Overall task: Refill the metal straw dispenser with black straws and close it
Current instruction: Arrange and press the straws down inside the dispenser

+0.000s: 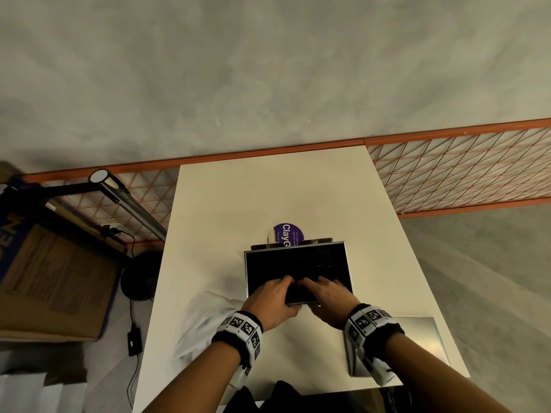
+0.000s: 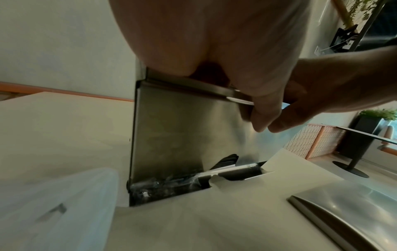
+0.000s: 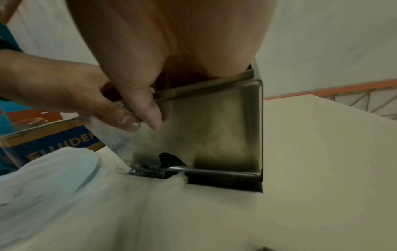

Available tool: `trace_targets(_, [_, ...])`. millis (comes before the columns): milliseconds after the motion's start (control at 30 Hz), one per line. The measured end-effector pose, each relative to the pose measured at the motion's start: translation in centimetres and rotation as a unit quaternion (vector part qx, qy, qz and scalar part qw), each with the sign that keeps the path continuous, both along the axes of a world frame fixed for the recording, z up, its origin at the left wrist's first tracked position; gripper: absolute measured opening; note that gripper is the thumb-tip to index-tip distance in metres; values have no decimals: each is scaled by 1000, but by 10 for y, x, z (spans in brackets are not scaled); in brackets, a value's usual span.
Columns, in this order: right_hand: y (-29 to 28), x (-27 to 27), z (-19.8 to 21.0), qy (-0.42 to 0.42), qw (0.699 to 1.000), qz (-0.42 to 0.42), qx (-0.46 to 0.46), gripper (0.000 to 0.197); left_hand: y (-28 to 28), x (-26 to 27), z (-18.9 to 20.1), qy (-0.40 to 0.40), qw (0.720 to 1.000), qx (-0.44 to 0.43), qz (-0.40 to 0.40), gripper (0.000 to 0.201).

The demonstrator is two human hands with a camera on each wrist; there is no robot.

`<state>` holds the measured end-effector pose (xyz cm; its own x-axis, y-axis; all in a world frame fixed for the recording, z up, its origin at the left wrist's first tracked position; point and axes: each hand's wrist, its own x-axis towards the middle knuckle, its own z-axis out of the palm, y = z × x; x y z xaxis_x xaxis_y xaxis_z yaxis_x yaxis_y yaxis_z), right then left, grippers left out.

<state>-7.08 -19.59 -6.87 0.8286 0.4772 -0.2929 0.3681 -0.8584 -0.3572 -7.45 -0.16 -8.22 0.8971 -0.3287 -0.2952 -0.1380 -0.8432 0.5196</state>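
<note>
The metal straw dispenser (image 1: 246,272) stands open-topped in the middle of the white table (image 1: 238,198), filled with black straws (image 1: 298,263). Both hands are at its near rim. My left hand (image 1: 274,296) and right hand (image 1: 328,296) reach their fingers over the rim onto the straws. Both thumbs lie on the outside of the front wall (image 2: 171,127), the left thumb (image 2: 261,117) beside the right thumb (image 3: 153,117). Fingertips inside are hidden in the wrist views. A few straw ends show at the bottom slot (image 3: 169,159). The loose metal lid (image 1: 417,338) lies on the table, right of my right wrist.
A crumpled clear plastic bag (image 1: 205,320) lies left of my left wrist. A purple round label (image 1: 287,234) sits behind the dispenser. A cardboard box (image 1: 50,278) and a lamp (image 1: 125,198) stand off the table's left side. An orange wire-grid rail (image 1: 462,168) runs behind.
</note>
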Motion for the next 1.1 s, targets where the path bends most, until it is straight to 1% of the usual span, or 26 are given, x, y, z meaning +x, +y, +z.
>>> trace_targets(67, [1,-2,1,11,1000,-7,-9,59,0,-2,-1,0,1000,-10,-2,49])
trace_targets(200, [0,-6,2,15,999,-17,-22,65,-1,-3,-3,-23,1000,-1,-2,59])
trace_targets(300, [1,-5,6,18,999,-21,-27,60,-1,-4,-5,-27,999,18,-1,51])
trace_targets(400, [2,-3,9,30,999,-24,-10,59,-1,-4,-5,1,1000,22,8,43])
trace_targets(533, [3,-4,13,49,999,-10,-2,60,-3,-5,-4,-5,999,43,7,44])
trace_targets(600, [7,-2,14,60,998,8,-26,60,-4,-6,-4,-4,999,41,9,45])
trace_targets(700, [11,-1,13,75,993,31,-83,62,-4,-7,-5,-11,999,37,10,54])
trace_targets(767, [12,-1,12,85,992,29,-94,64,-4,-7,-5,-13,999,34,13,56])
trace_targets(867, [12,-1,14,89,993,7,-81,67,-4,-4,-3,13,999,37,24,51])
trace_targets(967, [12,0,17,84,995,-15,-47,67,-4,-3,-2,30,998,55,24,48])
trace_targets(1100, [17,5,22,114,993,-18,-16,63,-6,-2,-1,34,997,65,21,49])
